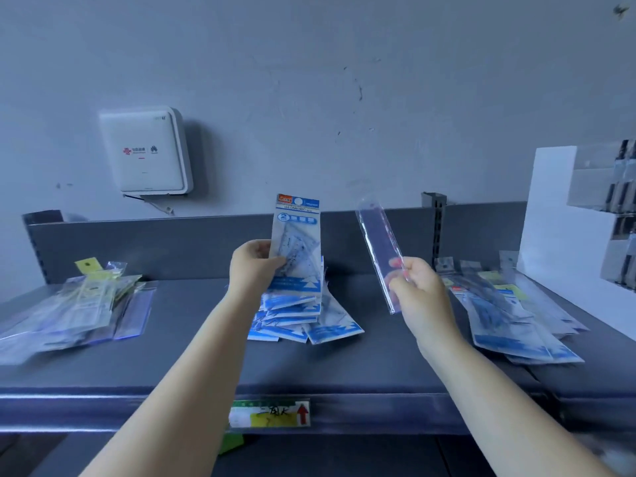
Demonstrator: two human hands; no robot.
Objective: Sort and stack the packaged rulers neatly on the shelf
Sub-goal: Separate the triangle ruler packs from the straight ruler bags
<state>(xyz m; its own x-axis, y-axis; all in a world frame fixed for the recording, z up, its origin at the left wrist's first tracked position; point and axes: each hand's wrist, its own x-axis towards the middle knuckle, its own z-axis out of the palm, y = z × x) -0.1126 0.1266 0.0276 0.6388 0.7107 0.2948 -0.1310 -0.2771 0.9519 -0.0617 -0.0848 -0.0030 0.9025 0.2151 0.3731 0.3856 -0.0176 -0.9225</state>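
Two hands: both are raised over the dark grey metal shelf (192,352), each holding up one packet, likely to compare them before sorting.
Left hand (253,266): fingers and thumb curl round the lower part of a blue-and-white carded packet of clear geometric set squares (297,246), held upright and face-on, probably to read its type.
Right hand (418,289): pinches the lower end of a long narrow clear-sleeved ruler (380,249), tilted with its top leaning left.
Three heaps: a middle pile of blue-and-white packets (303,318) just beyond the left hand; a left pile of yellow-tagged clear packets (79,304); a right pile of mixed packets (512,311) near the white display stand (557,215).
Counts: packets within each heap overlap too much to count.
One price label (270,413): on the shelf's near edge.
One white wall box (146,151): far left, above the shelf.
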